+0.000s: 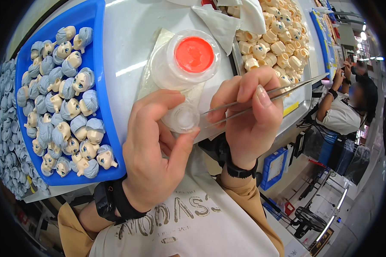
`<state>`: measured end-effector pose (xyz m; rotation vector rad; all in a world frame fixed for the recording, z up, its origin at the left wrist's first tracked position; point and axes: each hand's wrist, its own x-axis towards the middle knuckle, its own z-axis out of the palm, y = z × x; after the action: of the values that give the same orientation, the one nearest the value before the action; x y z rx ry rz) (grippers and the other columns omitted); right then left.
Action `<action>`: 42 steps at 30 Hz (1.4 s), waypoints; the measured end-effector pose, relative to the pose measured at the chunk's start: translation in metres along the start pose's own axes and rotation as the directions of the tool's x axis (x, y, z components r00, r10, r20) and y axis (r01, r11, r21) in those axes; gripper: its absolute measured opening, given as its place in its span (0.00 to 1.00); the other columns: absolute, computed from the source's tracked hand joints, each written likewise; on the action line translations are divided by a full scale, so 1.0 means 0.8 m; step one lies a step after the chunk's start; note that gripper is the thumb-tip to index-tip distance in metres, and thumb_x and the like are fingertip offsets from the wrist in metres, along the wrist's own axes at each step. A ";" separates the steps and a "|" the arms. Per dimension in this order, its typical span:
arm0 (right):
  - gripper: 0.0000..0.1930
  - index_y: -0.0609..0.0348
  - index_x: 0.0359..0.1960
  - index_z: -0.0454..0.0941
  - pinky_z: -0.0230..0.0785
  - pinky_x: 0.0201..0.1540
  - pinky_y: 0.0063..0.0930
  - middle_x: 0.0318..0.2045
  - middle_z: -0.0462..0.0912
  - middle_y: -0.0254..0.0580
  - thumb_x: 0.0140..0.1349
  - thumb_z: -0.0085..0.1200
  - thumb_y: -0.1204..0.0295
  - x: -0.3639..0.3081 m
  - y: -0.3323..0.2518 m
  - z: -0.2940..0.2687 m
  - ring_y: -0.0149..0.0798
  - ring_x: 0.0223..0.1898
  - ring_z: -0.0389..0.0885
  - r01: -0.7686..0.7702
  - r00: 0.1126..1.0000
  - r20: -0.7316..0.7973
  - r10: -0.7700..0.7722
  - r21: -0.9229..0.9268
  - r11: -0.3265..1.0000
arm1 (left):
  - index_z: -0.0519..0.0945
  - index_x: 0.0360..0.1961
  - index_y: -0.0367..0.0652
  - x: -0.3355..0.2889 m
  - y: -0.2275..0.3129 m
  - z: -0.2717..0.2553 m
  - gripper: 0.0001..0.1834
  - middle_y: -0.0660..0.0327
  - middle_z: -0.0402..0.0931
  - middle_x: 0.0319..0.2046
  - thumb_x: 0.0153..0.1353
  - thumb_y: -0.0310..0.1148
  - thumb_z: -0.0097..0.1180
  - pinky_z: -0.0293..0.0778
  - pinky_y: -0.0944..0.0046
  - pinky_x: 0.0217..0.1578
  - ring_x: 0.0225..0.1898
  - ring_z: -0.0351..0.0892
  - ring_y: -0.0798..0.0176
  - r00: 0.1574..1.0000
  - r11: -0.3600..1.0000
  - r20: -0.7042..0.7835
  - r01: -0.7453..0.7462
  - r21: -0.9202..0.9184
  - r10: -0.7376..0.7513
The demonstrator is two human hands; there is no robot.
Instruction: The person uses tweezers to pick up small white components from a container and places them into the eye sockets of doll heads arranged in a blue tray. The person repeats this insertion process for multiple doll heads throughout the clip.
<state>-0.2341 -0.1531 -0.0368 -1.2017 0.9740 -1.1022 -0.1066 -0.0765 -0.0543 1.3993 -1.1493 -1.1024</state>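
My left hand (152, 145) curls its thumb and fingers around a small round translucent cup (183, 118), with its open top toward me. In my right hand (255, 115) is a pair of metal tweezers (298, 87), gripped between thumb and fingers. Its two tips point left, apart from each other, close beside the cup's rim. Whatever lies inside the cup is too pale to make out. Just beyond both hands stands a larger whitish tub (164, 70) with bright red-orange paste (194, 54) on top, set on a pale flat pad (152, 55).
At left, a blue tray (99, 55) holds many doll heads with blue-grey hair; loose hair pieces (8, 128) pile beyond it. Bare doll face parts (283, 47) fill a tray at the far right. White cloth (221, 25) lies at the back. Another person (345, 107) sits further right.
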 end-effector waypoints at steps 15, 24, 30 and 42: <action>0.11 0.59 0.29 0.60 0.57 0.13 0.22 0.14 0.72 0.54 0.62 0.38 0.64 -0.004 0.004 -0.002 0.34 0.11 0.66 0.089 0.996 -0.035 -0.087 0.062 0.994 | 0.63 0.52 0.32 0.002 0.000 0.001 0.22 0.54 0.62 0.53 0.56 0.16 0.51 0.74 0.74 0.38 0.46 0.73 0.67 1.000 1.000 0.005 -0.019 0.015 0.019; 0.11 0.59 0.29 0.60 0.58 0.14 0.21 0.14 0.72 0.55 0.62 0.38 0.64 -0.005 0.007 0.000 0.34 0.12 0.66 0.073 0.997 -0.016 -0.072 0.051 0.996 | 0.63 0.51 0.32 0.002 0.000 0.001 0.22 0.54 0.62 0.53 0.55 0.15 0.51 0.75 0.74 0.37 0.45 0.74 0.66 1.000 1.000 0.001 -0.030 0.010 0.030; 0.11 0.60 0.29 0.63 0.59 0.17 0.17 0.18 0.74 0.43 0.58 0.39 0.64 -0.012 0.003 -0.002 0.26 0.16 0.68 0.020 0.999 -0.031 -0.017 0.079 0.997 | 0.63 0.51 0.33 0.002 0.000 0.000 0.22 0.53 0.63 0.53 0.55 0.15 0.51 0.75 0.74 0.36 0.45 0.74 0.66 0.999 0.999 0.008 -0.039 0.021 0.039; 0.09 0.61 0.31 0.61 0.61 0.18 0.18 0.18 0.75 0.46 0.59 0.39 0.66 -0.016 0.006 0.000 0.28 0.16 0.70 0.082 0.995 -0.065 -0.077 0.079 0.994 | 0.63 0.52 0.33 0.002 -0.001 0.000 0.22 0.54 0.63 0.53 0.55 0.15 0.51 0.75 0.75 0.36 0.45 0.74 0.67 0.999 0.999 0.006 -0.037 0.013 0.037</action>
<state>-0.2359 -0.1407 -0.0414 -1.1540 0.9265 -1.2371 -0.1063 -0.0778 -0.0549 1.3804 -1.1834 -1.0751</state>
